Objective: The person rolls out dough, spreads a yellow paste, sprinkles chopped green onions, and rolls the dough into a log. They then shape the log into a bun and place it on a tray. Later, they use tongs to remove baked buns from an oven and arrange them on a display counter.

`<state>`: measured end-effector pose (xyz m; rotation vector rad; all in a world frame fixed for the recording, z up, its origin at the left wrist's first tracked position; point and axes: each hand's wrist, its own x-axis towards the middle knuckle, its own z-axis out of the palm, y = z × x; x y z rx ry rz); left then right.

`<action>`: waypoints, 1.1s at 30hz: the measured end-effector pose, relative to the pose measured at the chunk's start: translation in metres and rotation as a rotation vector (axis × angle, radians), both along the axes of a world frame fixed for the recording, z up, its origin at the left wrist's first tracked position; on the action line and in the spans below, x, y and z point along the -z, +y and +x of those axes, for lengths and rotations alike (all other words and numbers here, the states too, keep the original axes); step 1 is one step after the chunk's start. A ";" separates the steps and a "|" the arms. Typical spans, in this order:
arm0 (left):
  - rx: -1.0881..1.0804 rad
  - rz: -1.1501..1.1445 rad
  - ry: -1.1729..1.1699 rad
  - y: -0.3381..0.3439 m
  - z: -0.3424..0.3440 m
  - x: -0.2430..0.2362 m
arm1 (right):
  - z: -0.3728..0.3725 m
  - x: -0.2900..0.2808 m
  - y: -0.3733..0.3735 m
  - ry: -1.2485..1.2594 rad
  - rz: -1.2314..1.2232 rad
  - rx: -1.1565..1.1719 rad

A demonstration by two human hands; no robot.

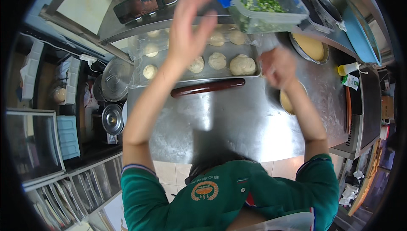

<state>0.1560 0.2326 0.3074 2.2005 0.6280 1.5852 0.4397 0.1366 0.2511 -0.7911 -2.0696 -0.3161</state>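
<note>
Lying below both hands (190, 32): dough tray (199, 75)

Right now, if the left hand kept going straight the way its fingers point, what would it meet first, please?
Most likely the clear tub of chopped greens: the left hand reaches up and away, fingertips near the tub's blue clip. Depth is unclear, so it might pass beside it.

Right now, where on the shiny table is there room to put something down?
The steel table is bare from the rolling pin to its near edge. It's crowded farther back: the dough-ball tray, the chopped-greens tub, a bowl by the right hand.
</note>
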 end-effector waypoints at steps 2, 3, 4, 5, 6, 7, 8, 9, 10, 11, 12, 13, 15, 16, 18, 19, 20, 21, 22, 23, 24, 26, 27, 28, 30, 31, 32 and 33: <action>-0.117 0.042 0.317 -0.045 -0.039 0.073 | -0.014 0.069 0.001 -0.083 -0.460 0.096; 0.001 0.021 0.390 -0.057 -0.049 0.109 | -0.020 0.099 0.013 -0.058 -0.492 0.170; 0.040 -0.083 0.513 -0.072 -0.057 0.144 | -0.021 0.123 0.034 -0.037 -0.506 0.232; 0.070 -0.121 0.666 -0.082 -0.065 0.176 | -0.023 0.143 0.053 0.001 -0.494 0.314; 0.085 -0.168 0.855 -0.091 -0.073 0.202 | -0.026 0.159 0.063 -0.024 -0.677 0.394; 0.033 -0.055 0.835 -0.097 -0.084 0.222 | -0.025 0.168 0.070 -0.130 -0.775 0.427; -0.015 0.018 0.887 -0.099 -0.092 0.237 | -0.024 0.173 0.078 -0.237 -0.932 0.522; -0.072 0.079 0.938 -0.097 -0.096 0.250 | -0.022 0.176 0.081 -0.395 -1.154 0.621; -0.079 0.060 0.913 -0.094 -0.097 0.260 | -0.021 0.177 0.079 -0.403 -1.184 0.628; -0.085 0.030 0.893 -0.094 -0.098 0.267 | -0.020 0.177 0.075 -0.460 -1.174 0.650; -0.089 0.006 0.878 -0.092 -0.097 0.272 | -0.021 0.177 0.068 -0.533 -1.191 0.658; -0.098 0.011 0.859 -0.090 -0.096 0.275 | -0.022 0.176 0.064 -0.588 -1.145 0.676; -0.113 0.043 0.834 -0.086 -0.089 0.280 | -0.027 0.172 0.057 -0.504 -0.775 0.491; -0.104 0.037 0.800 -0.085 -0.086 0.280 | -0.031 0.167 0.055 -0.461 -0.866 0.462; -0.089 0.022 0.728 -0.086 -0.085 0.276 | -0.041 0.148 0.048 -0.483 -1.009 0.467; -0.083 0.002 0.703 -0.088 -0.087 0.272 | -0.047 0.135 0.044 -0.516 -0.988 0.527; -0.087 -0.017 0.666 -0.091 -0.091 0.266 | -0.056 0.120 0.035 -0.422 -0.795 0.505; -0.085 -0.042 0.646 -0.095 -0.094 0.259 | -0.067 0.103 0.024 -0.389 -0.705 0.575; -0.099 -0.051 0.694 -0.103 -0.105 0.250 | -0.075 0.084 0.006 -0.299 -0.593 0.578; -0.104 -0.079 0.642 -0.114 -0.117 0.242 | -0.086 0.068 -0.020 -0.217 -0.487 0.600; -0.107 -0.118 0.606 -0.121 -0.128 0.234 | -0.099 0.055 -0.046 -0.132 -0.463 0.600; -0.120 -0.180 0.573 -0.139 -0.138 0.225 | -0.128 0.053 -0.096 0.090 -0.662 0.530; -0.128 -0.209 0.579 -0.153 -0.143 0.223 | -0.142 0.064 -0.115 0.205 -0.711 0.446; -0.131 -0.230 0.576 -0.169 -0.145 0.224 | -0.152 0.080 -0.133 0.166 -0.939 0.446; 0.005 -0.359 0.620 -0.198 -0.144 0.233 | -0.165 0.121 -0.167 0.127 -1.350 0.375; 0.074 -0.414 0.634 -0.212 -0.142 0.237 | -0.163 0.138 -0.186 0.086 -1.189 0.393; 0.118 -0.400 0.639 -0.222 -0.136 0.243 | -0.157 0.154 -0.200 0.017 -1.073 0.427; 0.153 -0.377 0.638 -0.228 -0.125 0.249 | -0.152 0.167 -0.207 -0.044 -0.919 0.474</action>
